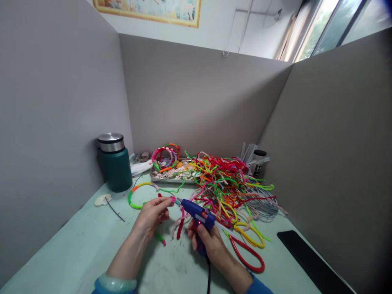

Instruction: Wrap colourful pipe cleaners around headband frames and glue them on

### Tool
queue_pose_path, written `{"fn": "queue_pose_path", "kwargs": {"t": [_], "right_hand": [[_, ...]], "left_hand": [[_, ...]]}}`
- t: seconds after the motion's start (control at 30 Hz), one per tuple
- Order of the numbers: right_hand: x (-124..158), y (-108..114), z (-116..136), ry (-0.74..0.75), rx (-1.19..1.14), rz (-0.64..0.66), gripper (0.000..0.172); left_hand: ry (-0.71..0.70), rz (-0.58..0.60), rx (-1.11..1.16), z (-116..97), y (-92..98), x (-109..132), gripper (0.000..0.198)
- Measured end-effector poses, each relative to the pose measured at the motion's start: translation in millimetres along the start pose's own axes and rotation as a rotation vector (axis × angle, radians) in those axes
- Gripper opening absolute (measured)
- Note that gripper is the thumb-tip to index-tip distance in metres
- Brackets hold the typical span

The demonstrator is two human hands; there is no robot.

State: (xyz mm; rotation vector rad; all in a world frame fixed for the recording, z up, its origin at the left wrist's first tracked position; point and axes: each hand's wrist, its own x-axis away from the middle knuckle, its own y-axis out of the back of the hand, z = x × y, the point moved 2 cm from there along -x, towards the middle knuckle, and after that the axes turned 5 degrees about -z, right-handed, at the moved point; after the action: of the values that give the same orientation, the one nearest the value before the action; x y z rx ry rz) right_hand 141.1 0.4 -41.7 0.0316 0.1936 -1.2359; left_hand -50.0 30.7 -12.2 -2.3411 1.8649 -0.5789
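My right hand [210,241] grips a blue hot glue gun [196,214], whose nozzle points left toward my left hand. My left hand [153,214] pinches a small pink and red pipe-cleaner piece [171,199] right at the nozzle tip. Below my left hand a green and pink pipe cleaner [159,237] lies on the desk. A red pipe cleaner [180,228] hangs between the two hands.
A big tangle of coloured pipe cleaners [228,183] fills the desk's right middle. A metal tray [171,173] with wrapped hoops stands at the back. A green flask [114,163] is at left, a red hoop [248,253] and a black phone [309,261] at right.
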Motion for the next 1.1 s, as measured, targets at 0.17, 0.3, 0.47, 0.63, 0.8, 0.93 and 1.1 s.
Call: {"fn": "queue_pose_path", "kwargs": {"t": [0.17,0.3,0.47,0.63,0.8,0.93,1.1], "right_hand": [[1.3,-1.4,1.3,-0.025,-0.005,0.011,0.049],[1.8,-1.6,0.6,-0.031,0.016,0.011,0.048],[0.9,0.1,-2.3,-0.026,0.017,-0.015,0.047],[1.3,-0.4,0.0,-0.039,0.061,-0.011,0.047],[0.6,1.1,0.6,-0.019,0.079,-0.048,0.048],[1.1,0.7,0.8,-0.043,0.089,0.000,0.047],[3.5,1.4,1.8,-0.061,0.175,-0.020,0.047]], "left_hand": [[-0.013,-0.002,-0.042,-1.4,-3.9,1.4,0.031],[-0.021,0.011,-0.077,-1.4,-4.7,1.3,0.032],[-0.029,0.008,-0.092,-0.8,-3.3,1.3,0.033],[-0.057,0.019,-0.158,1.1,-1.8,-0.5,0.034],[-0.058,0.022,-0.152,1.2,-2.9,-1.4,0.033],[-0.059,0.026,-0.144,0.1,-3.8,-0.5,0.032],[-0.063,0.009,-0.151,0.8,-2.1,-0.3,0.032]]}}
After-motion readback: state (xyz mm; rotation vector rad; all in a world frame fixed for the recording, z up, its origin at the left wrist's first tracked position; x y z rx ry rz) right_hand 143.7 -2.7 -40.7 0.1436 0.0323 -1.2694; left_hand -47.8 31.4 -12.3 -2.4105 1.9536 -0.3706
